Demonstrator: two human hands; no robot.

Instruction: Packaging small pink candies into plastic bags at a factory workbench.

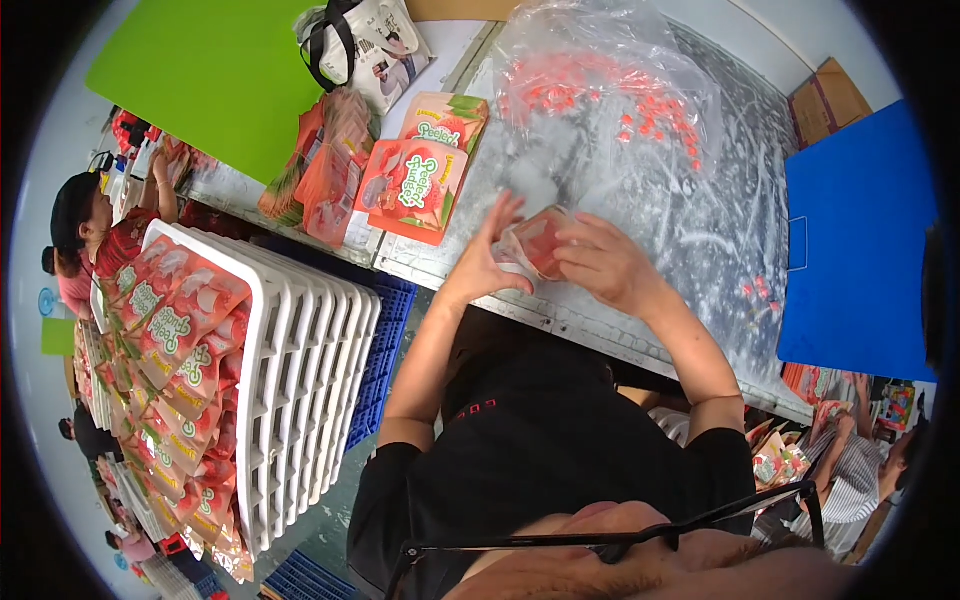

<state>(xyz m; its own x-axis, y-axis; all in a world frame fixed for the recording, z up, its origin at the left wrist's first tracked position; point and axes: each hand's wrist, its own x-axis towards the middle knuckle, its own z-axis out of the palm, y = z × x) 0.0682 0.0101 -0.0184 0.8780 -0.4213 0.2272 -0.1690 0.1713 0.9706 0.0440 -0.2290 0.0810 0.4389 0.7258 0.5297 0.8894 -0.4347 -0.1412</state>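
Over the near side of the metal table (640,215), a small pouch (538,240) with clear and red-pink parts sits between my two hands. My right hand (608,262) closes its bent fingers on the pouch's right side. On the other side, my left hand (485,258) has thumb and fingers spread apart around the pouch's left edge. Printed red pouches (412,190) lie stacked flat just beyond my left hand. Further back, a large clear plastic bag (610,60) is spread out with many small red pieces (655,115) in and beside it.
Stacked white crates (310,370) stand at my left, the top one heaped with filled pouches (185,370). Bundled pouches (335,165) and a white tote bag (375,50) lie at the back left. A blue panel (860,240) borders the right. Other people (95,220) work nearby.
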